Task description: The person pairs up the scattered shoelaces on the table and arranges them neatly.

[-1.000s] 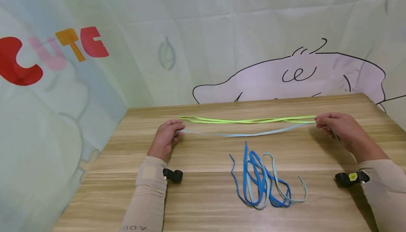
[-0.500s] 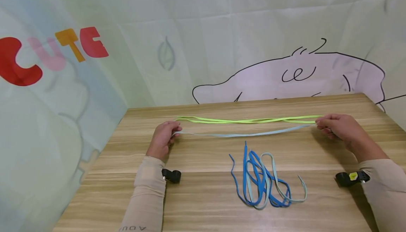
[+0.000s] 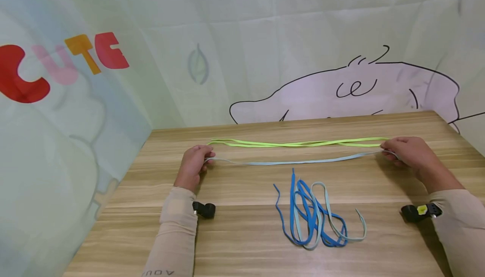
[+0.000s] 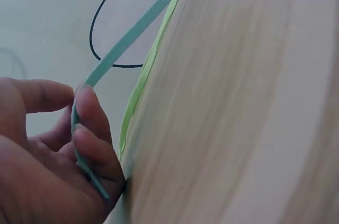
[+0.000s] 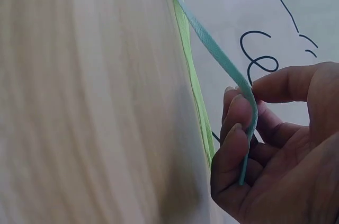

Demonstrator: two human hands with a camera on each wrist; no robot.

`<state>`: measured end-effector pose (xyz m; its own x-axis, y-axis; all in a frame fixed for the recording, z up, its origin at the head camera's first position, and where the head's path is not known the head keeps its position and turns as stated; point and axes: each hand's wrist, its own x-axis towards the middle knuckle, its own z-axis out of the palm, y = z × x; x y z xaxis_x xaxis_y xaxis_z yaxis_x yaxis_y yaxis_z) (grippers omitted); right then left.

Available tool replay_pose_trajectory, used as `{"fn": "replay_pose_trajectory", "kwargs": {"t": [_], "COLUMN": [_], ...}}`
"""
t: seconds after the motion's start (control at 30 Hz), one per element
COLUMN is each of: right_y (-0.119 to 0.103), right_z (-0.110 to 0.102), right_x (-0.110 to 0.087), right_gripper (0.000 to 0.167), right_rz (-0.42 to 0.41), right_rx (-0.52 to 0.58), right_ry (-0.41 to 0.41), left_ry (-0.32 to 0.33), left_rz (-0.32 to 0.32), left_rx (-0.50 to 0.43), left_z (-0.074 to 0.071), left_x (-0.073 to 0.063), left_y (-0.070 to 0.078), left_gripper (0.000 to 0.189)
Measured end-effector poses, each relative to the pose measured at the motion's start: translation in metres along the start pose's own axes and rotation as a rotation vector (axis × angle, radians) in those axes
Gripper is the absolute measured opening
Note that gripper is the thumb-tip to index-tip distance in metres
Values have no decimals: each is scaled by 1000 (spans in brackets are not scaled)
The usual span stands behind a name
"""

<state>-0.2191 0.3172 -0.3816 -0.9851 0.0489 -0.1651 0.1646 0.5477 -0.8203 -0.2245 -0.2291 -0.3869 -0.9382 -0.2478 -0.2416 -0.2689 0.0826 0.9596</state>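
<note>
A pale blue shoelace [image 3: 299,162] stretches across between both hands, sagging slightly in the middle. My left hand [image 3: 192,163] pinches it near one end, and the short tip lies over the curled fingers [image 4: 92,144] in the left wrist view. At the other end my right hand [image 3: 411,155] pinches it between thumb and fingers, its tip hanging into the palm in the right wrist view. Just beyond it, yellow-green shoelaces [image 3: 288,145] lie stretched side to side along the table. Their ends reach close to both hands.
Nearer on the wooden table [image 3: 242,235] lies a loose tangle of a blue shoelace [image 3: 292,209] and another pale blue shoelace [image 3: 329,209]. A printed cloth backdrop [image 3: 242,58] hangs behind the table's far edge. Each wrist wears a small black camera [image 3: 204,210].
Both hands have drawn slightly apart, the left a little to the left, the right a little to the right. The pale blue shoelace between them shifts slightly. The tangle stays put.
</note>
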Motion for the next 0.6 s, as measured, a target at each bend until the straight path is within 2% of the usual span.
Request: {"fn": "replay_pose_trajectory", "kwargs": {"t": [0.37, 0.6], "right_y": [-1, 2], "right_z": [0, -1], "right_x": [-1, -1], "right_gripper": [46, 50], "right_rz": [-8, 20], "right_rx": [-18, -70], "right_ry": [59, 97], "left_ry": [51, 84], "left_rz": [20, 75], "left_rx": [-5, -19], "left_z": [-2, -2], "left_x": [0, 2], "left_y": [0, -2], "left_gripper": [30, 30]}}
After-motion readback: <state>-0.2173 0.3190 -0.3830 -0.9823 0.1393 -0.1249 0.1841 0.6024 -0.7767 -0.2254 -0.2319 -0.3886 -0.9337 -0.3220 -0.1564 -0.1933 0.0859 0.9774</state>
